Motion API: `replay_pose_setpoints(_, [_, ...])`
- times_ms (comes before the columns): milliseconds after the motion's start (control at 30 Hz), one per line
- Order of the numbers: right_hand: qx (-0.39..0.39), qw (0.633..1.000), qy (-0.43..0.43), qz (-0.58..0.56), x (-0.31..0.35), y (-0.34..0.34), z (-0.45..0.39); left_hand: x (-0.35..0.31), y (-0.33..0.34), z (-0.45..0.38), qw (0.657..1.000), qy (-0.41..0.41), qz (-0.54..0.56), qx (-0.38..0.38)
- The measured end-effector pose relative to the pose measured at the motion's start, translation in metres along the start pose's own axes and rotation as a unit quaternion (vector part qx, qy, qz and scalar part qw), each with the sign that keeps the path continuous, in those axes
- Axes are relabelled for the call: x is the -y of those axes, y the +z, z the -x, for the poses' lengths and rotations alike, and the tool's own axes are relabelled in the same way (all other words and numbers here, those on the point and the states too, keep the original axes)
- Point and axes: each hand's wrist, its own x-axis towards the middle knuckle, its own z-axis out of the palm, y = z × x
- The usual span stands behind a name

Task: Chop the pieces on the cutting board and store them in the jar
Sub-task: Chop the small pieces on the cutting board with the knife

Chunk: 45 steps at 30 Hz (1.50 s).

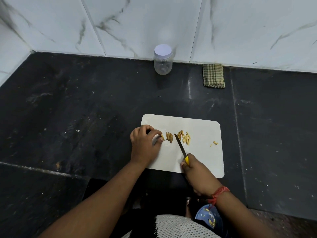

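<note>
Fingertips (pixel 160 137) of my left hand (pixel 145 145) pinch the small, light, likely brittle slivers (pixel 169 137) on the cutting board (pixel 202 131), while my right hand (pixel 197 172) grips the knife (pixel 180 146) by its yellow handle.

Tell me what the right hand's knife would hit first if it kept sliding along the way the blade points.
From the right hand, the knife points up-left; its tip sits just short of the left clump of slivers, probably met first.
</note>
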Motion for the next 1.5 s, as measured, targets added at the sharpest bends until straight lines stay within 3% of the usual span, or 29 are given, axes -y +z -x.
replay_pose_setpoints(100, [-0.014,1.0,0.002,-0.011,-0.001,-0.006,-0.001,-0.003,0.001,0.002,0.999,0.034,-0.031,0.008])
replay_pose_setpoints(233, [-0.024,0.999,0.006,-0.021,0.0,-0.01,-0.001,-0.008,0.001,0.001,1.0,0.003,-0.023,-0.008])
replay_pose_setpoints(400, [-0.037,0.999,0.008,-0.037,0.0,-0.012,0.0,-0.024,0.002,-0.006,0.99,0.113,-0.079,0.024])
replay_pose_setpoints(700, [-0.048,0.998,-0.002,-0.041,0.0,-0.012,0.006,-0.031,0.004,0.003,0.986,0.14,-0.073,0.056])
replay_pose_setpoints(1067, [-0.043,0.998,0.006,-0.046,-0.004,-0.008,0.014,-0.026,0.002,0.018,0.991,0.116,-0.062,0.026])
replay_pose_setpoints(1500, [-0.02,1.0,0.011,-0.02,-0.007,0.001,0.017,-0.027,0.004,0.025,0.997,0.057,-0.025,0.054])
